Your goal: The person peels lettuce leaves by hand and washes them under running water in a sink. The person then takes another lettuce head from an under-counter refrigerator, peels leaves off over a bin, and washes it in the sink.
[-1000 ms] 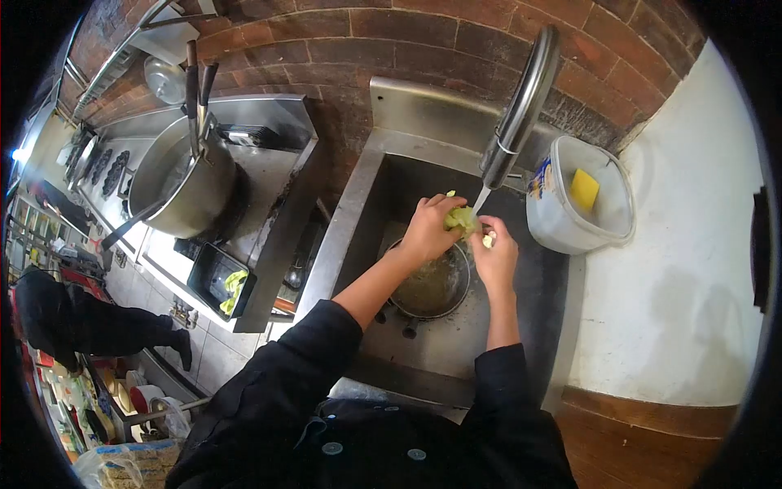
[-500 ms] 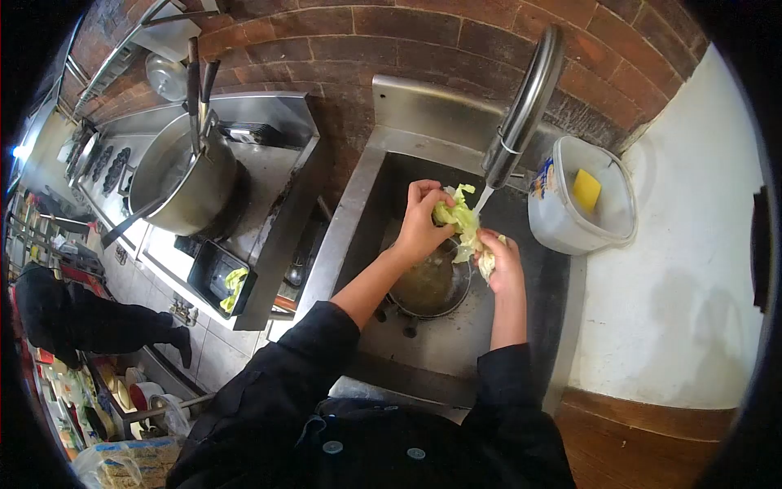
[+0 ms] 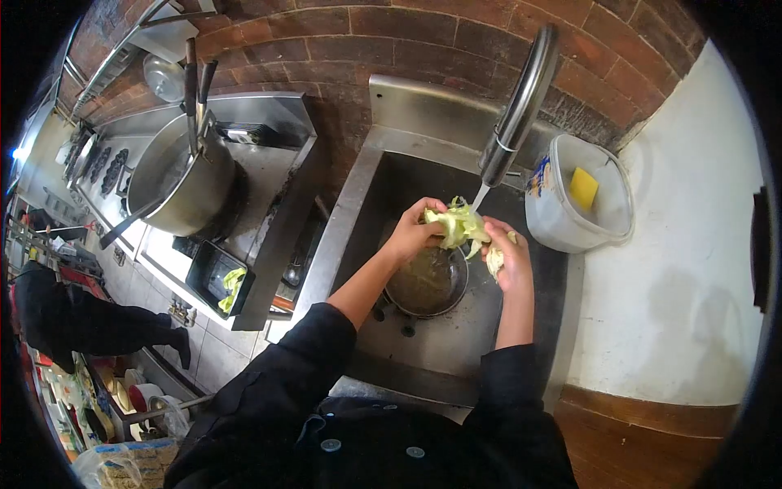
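Both hands are over the sink (image 3: 456, 342), close together under the tap (image 3: 517, 110). The left hand (image 3: 415, 232) is curled around one end of the green lettuce leaves (image 3: 456, 224). The right hand (image 3: 509, 257) is closed on the other end, with a pale bit sticking out. A thin stream of water falls on the leaves. A round pan (image 3: 423, 285) sits in the sink right below them.

your sleeves (image 3: 277, 383) are black, and the leaves (image 3: 458, 224) you hold are pale green with whitish ribs. the sink (image 3: 444, 342) is grey steel under a red-brown brick wall (image 3: 391, 41). the white tub (image 3: 570, 220) holds a yellow sponge (image 3: 583, 189).
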`<state>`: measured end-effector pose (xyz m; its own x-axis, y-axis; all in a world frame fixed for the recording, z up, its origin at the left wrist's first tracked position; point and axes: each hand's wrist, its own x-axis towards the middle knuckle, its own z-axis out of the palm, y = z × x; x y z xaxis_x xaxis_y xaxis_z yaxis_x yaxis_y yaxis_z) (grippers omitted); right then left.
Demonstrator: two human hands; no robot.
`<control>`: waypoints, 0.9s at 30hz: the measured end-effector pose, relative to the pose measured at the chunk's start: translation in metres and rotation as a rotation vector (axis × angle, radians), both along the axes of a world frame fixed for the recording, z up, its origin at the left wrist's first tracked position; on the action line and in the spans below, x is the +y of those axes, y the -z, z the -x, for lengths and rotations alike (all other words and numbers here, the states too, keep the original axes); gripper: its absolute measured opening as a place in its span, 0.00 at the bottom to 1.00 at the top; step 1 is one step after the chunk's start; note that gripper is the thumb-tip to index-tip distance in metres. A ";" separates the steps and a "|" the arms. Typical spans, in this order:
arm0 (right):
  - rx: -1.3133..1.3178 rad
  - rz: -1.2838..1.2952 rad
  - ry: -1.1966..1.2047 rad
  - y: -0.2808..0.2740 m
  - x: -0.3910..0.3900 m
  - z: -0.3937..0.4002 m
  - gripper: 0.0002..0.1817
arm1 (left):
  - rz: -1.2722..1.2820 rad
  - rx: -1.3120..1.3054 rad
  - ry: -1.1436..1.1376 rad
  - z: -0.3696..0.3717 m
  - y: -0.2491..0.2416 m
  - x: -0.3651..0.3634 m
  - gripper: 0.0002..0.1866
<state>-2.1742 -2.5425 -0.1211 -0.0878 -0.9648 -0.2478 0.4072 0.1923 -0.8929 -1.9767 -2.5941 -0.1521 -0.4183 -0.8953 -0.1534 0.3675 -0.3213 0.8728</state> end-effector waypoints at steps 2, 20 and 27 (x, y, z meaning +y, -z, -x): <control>0.023 0.007 -0.026 -0.004 0.001 -0.005 0.20 | 0.005 0.028 0.017 0.001 -0.009 0.003 0.21; 0.180 -0.060 0.072 0.018 -0.014 -0.018 0.14 | -0.464 0.311 -0.012 -0.034 0.033 -0.010 0.16; 0.412 -0.010 0.149 0.022 -0.012 -0.015 0.13 | -0.285 0.122 -0.579 -0.041 0.015 -0.004 0.15</control>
<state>-2.1592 -2.5546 -0.1431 -0.3189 -0.9320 -0.1724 0.0413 0.1680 -0.9849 -1.9353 -2.5981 -0.1674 0.0898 -0.9123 -0.3996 0.6411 -0.2541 0.7242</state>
